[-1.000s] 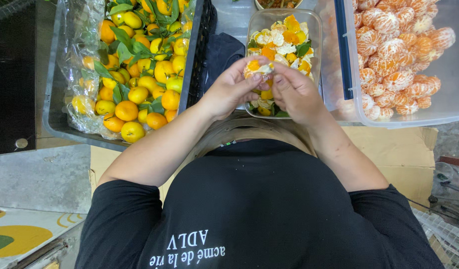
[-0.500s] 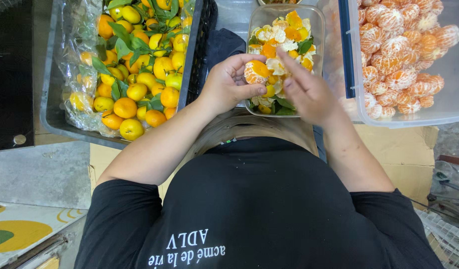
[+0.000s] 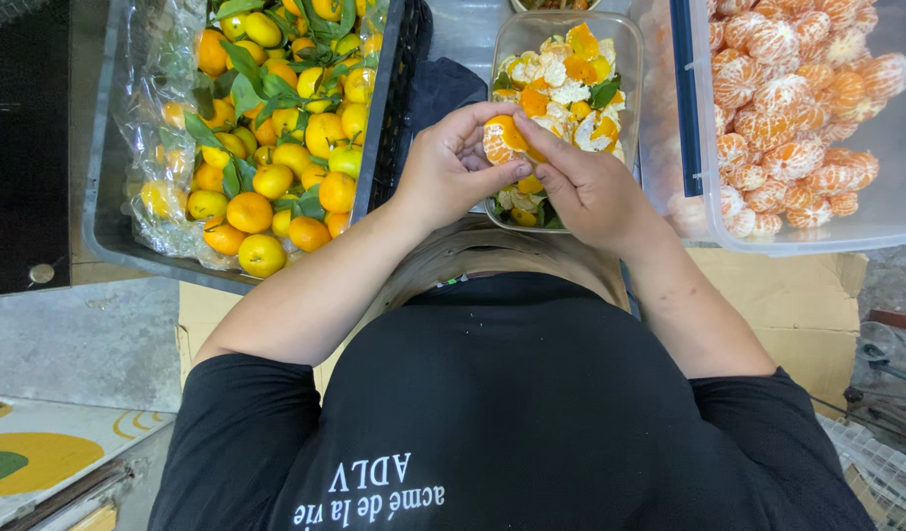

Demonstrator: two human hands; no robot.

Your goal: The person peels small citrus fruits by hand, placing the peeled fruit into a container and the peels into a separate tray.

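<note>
- Both hands meet at upper centre of the frame: the left hand (image 3: 451, 167) cups a half-peeled mandarin (image 3: 502, 141), fingers curled around it, while the right hand (image 3: 586, 187) pinches at its skin with thumb and fingertips.
- Held fruit sits just above the near end of a clear plastic tub (image 3: 630, 59), with orange rind on one side and pale pith on the other.
- Inside that tub lies a heap of torn peel and green leaves (image 3: 571, 84).
- At upper right, a larger clear container (image 3: 817, 231) holds a pile of peeled mandarins (image 3: 787, 108), white-veined and whole.
- At upper left, a dark crate (image 3: 114, 231) lined with clear film is filled with unpeeled mandarins (image 3: 276, 147), many with leaves attached.
- A dark cloth (image 3: 438, 88) lies between crate and tub.
- Filling the lower frame is the person's black shirt (image 3: 512, 413), both forearms bare.
</note>
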